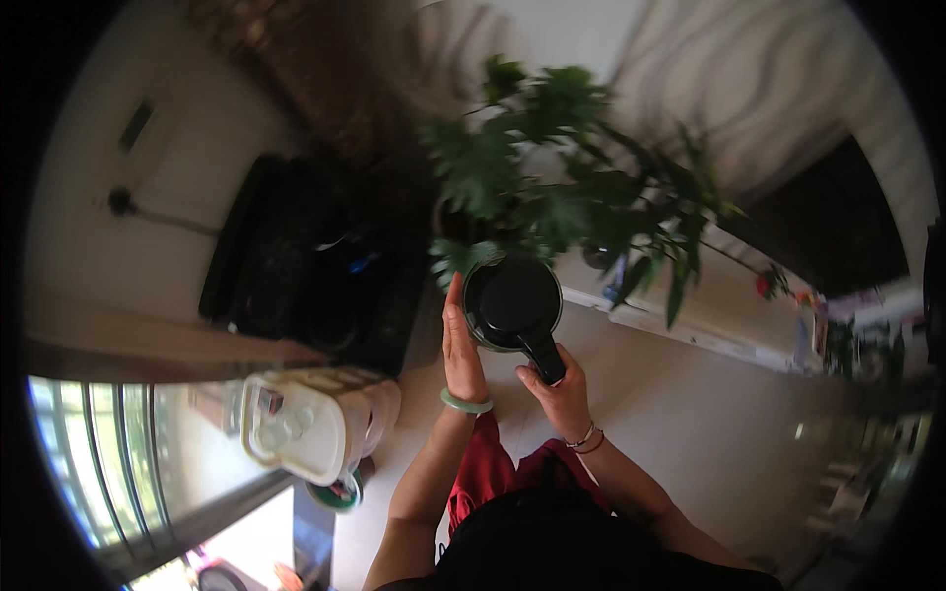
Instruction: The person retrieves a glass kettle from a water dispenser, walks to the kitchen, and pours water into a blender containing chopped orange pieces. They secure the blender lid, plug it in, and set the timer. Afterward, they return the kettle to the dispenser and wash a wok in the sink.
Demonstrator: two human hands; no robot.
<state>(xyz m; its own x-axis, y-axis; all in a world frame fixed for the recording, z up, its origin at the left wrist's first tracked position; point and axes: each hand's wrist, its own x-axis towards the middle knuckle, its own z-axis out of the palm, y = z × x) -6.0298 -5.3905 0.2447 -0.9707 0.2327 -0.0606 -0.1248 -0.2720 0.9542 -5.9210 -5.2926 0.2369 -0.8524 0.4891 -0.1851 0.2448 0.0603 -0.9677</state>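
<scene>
A jug or kettle (510, 300) with a round black lid, a pale green rim and a black handle is held out in front of me, seen from above. My right hand (564, 394) is wrapped round its handle. Against the jug's left side rests my left hand (461, 345), its fingers stretched out straight; part of the palm is hidden behind the jug. Just beyond the jug stands a leafy green potted plant (562, 197), with leaves close to the jug's far rim. What is inside the jug cannot be seen.
To the left is a black appliance (296, 256) with a small blue light and a cord to a wall plug (120, 203). Nearer stands a white plastic tray (301, 419) beside a barred window (99, 463). A low white cabinet (690, 325) and a dark screen (838, 222) lie to the right.
</scene>
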